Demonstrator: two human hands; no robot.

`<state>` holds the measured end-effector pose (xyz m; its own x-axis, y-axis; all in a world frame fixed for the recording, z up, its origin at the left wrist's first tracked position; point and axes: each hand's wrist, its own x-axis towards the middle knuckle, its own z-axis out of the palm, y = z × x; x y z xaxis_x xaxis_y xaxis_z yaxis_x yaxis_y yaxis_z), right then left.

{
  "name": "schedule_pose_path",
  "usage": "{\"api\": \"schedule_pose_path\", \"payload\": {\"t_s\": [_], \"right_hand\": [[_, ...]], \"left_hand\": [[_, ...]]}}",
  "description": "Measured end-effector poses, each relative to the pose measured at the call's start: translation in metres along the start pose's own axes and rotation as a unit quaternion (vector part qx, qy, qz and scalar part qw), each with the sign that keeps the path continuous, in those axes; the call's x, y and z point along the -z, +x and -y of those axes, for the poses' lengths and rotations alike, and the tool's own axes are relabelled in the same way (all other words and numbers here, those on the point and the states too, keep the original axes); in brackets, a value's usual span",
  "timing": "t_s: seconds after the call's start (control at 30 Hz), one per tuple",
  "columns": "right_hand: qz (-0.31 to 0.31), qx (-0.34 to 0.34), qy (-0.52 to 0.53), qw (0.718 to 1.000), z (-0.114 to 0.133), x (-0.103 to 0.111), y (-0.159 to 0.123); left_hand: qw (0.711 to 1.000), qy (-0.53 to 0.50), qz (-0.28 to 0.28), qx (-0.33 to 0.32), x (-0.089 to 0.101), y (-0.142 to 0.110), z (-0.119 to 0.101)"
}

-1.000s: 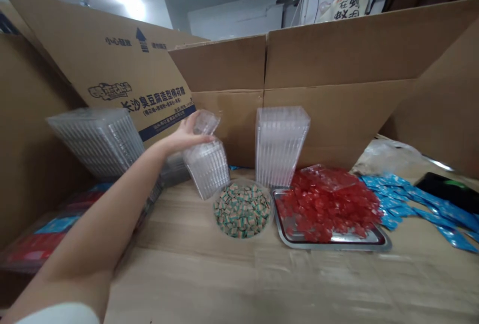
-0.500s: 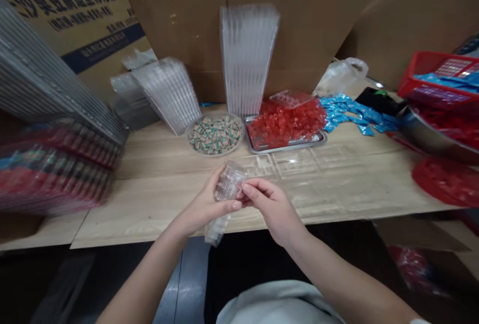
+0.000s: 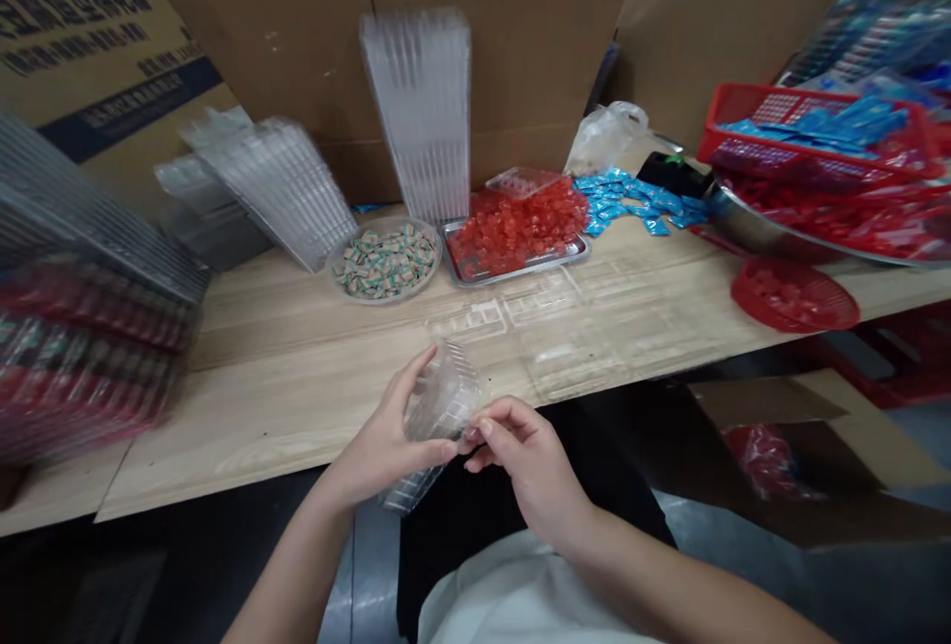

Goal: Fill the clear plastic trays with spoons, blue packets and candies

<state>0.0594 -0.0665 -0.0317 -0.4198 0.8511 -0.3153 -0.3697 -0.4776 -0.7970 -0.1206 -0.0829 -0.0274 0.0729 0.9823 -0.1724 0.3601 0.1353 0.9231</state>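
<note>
Okay, surroundings: opened cardboard boxes point(image 3: 253, 40) behind a wooden tabletop point(image 3: 297, 406), red basket point(image 3: 817, 124) at far right.
Nearby: clear tray stacks point(image 3: 416, 109), bowl of wrapped candies point(image 3: 384, 263), metal pan of red candies point(image 3: 512, 238), flat clear trays point(image 3: 565, 347).
Held item: clear plastic tray point(image 3: 444, 404), above the tabletop's front edge; long axis tilted, upper right to lower left, low end toward the body.
Hands: left hand point(image 3: 386, 446) curled around the tray, partly closed; right hand point(image 3: 527, 461) pinches its edge.

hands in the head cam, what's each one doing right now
Left hand: closed around a clear ribbed plastic container, holding it.
Right hand: pinched on the container's edge, holding it too.
</note>
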Motion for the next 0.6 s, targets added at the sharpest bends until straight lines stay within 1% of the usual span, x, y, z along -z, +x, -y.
{"api": "schedule_pose_path", "payload": {"t_s": [0.07,0.17,0.23,0.3,0.37,0.47,0.53,0.6], "right_hand": [[-0.015,-0.006,0.013,1.0,-0.001,0.006,-0.001],[-0.055,-0.021,0.046,0.997,-0.005,0.022,-0.001],[-0.081,-0.037,0.084,0.992,-0.008,0.035,-0.001],[-0.103,-0.048,0.126,0.985,-0.012,0.047,-0.001],[-0.117,-0.045,0.157,0.98,-0.015,0.054,0.001],[-0.123,-0.048,0.164,0.978,-0.02,0.058,0.002],[-0.124,-0.072,0.152,0.978,-0.022,0.056,0.002],[-0.131,-0.096,0.142,0.976,-0.024,0.054,0.001]], "left_hand": [[0.999,-0.044,-0.015,0.014,0.01,0.0,0.002],[0.986,-0.137,-0.075,0.051,0.035,-0.006,0.013],[0.968,-0.229,-0.083,0.066,0.049,-0.018,0.025],[0.935,-0.34,-0.065,0.081,0.054,-0.035,0.037],[0.894,-0.43,-0.044,0.114,0.046,-0.054,0.046],[0.845,-0.507,-0.019,0.168,0.02,-0.073,0.051],[0.823,-0.541,-0.017,0.172,0.003,-0.075,0.05],[0.813,-0.56,-0.027,0.157,-0.009,-0.068,0.049]]}}
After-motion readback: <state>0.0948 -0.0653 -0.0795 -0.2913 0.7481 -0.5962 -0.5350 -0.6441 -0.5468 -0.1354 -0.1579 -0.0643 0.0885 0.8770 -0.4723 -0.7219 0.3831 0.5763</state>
